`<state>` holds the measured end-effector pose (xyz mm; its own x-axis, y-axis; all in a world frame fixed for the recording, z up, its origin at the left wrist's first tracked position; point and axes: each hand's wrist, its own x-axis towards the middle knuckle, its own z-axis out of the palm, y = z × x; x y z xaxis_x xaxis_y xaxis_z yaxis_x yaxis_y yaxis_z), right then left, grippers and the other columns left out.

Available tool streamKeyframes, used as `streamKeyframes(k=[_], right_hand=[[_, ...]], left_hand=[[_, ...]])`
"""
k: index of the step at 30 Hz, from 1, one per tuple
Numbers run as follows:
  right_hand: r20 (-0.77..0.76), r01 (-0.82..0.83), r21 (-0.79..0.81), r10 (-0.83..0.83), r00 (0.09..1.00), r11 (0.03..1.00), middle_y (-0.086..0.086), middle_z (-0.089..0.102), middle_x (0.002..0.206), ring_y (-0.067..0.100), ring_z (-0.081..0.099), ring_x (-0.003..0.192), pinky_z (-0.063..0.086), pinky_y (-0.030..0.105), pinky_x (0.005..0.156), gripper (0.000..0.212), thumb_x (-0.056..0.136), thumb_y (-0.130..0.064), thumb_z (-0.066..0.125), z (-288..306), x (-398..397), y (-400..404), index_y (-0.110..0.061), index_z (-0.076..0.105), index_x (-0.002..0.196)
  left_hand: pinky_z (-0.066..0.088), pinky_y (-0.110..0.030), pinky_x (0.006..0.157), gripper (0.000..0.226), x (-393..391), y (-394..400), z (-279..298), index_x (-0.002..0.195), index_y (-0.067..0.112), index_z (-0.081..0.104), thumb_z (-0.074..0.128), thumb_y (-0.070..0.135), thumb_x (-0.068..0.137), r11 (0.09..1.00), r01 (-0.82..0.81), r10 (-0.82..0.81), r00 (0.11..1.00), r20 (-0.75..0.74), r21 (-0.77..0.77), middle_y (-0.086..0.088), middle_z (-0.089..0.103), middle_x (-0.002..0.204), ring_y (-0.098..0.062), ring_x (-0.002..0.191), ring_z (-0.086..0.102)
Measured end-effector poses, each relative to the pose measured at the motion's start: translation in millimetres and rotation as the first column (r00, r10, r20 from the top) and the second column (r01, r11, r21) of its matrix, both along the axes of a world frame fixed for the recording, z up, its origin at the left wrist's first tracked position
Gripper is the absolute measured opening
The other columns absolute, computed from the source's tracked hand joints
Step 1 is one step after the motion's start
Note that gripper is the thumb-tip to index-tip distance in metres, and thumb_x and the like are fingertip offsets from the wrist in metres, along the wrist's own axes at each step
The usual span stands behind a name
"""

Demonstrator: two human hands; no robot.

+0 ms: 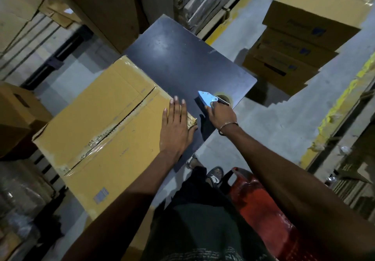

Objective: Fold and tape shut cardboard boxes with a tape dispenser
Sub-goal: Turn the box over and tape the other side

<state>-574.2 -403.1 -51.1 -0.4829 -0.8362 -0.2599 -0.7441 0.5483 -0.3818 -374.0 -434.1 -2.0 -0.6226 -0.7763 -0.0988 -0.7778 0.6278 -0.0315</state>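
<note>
The large tan cardboard box (105,122) lies flat-side-up on the dark, smooth-topped work table (182,57), overhanging its left edge, with the centre seam between its two top flaps running diagonally and already covered by a strip of clear, wrinkled tape. The left hand (176,124) rests with straight, spread fingers on the flap at the end of that seam nearest the person, probably to hold the flaps level and press the tape end down where it wraps over the box edge. Just beside it, over the bare table, the right hand (221,114) clenches the handle of the light-blue metal tape dispenser (209,98), its brown tape roll partly hidden behind the hand; holding it clear of the box suggests the strip is finished or about to be torn off.
</note>
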Motion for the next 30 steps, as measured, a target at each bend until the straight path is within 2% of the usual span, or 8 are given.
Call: streamKeyframes(k=[6,10,14,18,20,22,25,30], right_hand=[[0.242,0.335,-0.398,-0.255,0.936,0.854,0.007,0.069,0.106,0.026,0.063,0.095,0.051,0.037,0.074,0.028,0.109,-0.031,0.042,46,55,38,-0.015,0.065,0.108],[0.402,0.316,-0.536,-0.092,0.911,0.783,0.005,0.069,0.126,0.019,0.06,0.122,0.044,0.027,0.104,0.031,0.11,-0.024,0.044,60,93,26,-0.01,0.067,0.126],[0.435,0.139,-0.411,0.06,0.899,0.901,0.004,0.062,0.145,0.016,0.053,0.134,0.041,0.028,0.112,0.043,0.112,-0.036,0.038,49,112,8,-0.019,0.057,0.147],[0.61,0.272,-0.04,-0.192,0.769,0.962,0.013,0.068,0.08,0.031,0.062,0.081,0.046,0.038,0.079,0.079,0.106,-0.067,0.017,57,84,-2,-0.014,0.07,0.079],[0.567,0.292,-0.009,-0.235,0.789,0.956,0.017,0.066,0.086,0.032,0.061,0.085,0.047,0.042,0.085,0.082,0.104,-0.07,0.013,68,77,-10,-0.013,0.069,0.083],[0.43,0.283,-0.274,-0.146,0.891,0.919,0.014,0.071,0.106,0.033,0.065,0.102,0.046,0.037,0.088,0.062,0.108,-0.059,0.021,74,84,-20,-0.019,0.068,0.099],[0.249,-0.036,-0.273,0.106,0.963,0.961,0.012,0.063,0.139,0.036,0.061,0.123,0.048,0.042,0.098,0.06,0.109,-0.055,0.023,73,106,-34,-0.017,0.045,0.15],[0.137,-0.177,0.086,0.164,0.977,0.98,0.023,0.07,0.115,0.041,0.066,0.109,0.045,0.044,0.082,0.086,0.105,-0.068,0.008,79,87,-62,-0.007,0.068,0.119]], left_hand=[[0.004,-0.053,0.131,0.123,-3,0,6,0.165,0.001,-0.012,0.064,0.062,0.089,0.993,-0.024,0.027,0.999,-0.027,0.119,-0.02,-0.019,0.173,-0.033,0.161,-0.017],[-0.002,-0.043,0.132,0.112,24,-10,15,0.166,0.003,-0.008,0.05,0.065,0.093,0.953,0.072,-0.004,0.974,-0.226,0.294,-0.013,-0.014,0.175,-0.021,0.162,-0.016],[0.008,-0.054,0.131,0.106,62,1,10,0.167,0.005,-0.004,0.045,0.066,0.095,0.987,0.044,-0.028,0.994,-0.109,0.152,-0.015,-0.011,0.175,-0.026,0.163,-0.012],[0.007,-0.054,0.131,0.105,69,14,7,0.167,0.008,-0.008,0.04,0.073,0.099,0.994,0.054,-0.049,0.997,-0.058,0.092,-0.013,-0.014,0.175,-0.026,0.163,-0.012],[0.008,-0.053,0.132,0.1,69,11,8,0.168,0.01,-0.004,0.037,0.072,0.1,0.995,0.035,-0.026,0.995,-0.099,0.088,-0.01,-0.011,0.176,-0.023,0.163,-0.009],[0.009,-0.05,0.132,0.092,70,9,7,0.169,0.011,0.008,0.04,0.066,0.102,0.993,0.021,0.004,0.977,-0.212,0.114,-0.007,0.0,0.177,-0.02,0.164,-0.002],[0.015,-0.049,0.131,0.073,70,9,7,0.166,0.012,0.028,0.043,0.049,0.105,0.983,-0.035,0.106,0.912,-0.395,0.182,-0.004,0.02,0.175,-0.015,0.163,0.011],[0.013,-0.048,0.131,0.064,75,-5,7,0.165,0.012,0.03,0.03,0.046,0.111,0.876,-0.44,0.482,0.79,-0.379,0.199,-0.005,0.018,0.175,-0.018,0.162,0.012]])
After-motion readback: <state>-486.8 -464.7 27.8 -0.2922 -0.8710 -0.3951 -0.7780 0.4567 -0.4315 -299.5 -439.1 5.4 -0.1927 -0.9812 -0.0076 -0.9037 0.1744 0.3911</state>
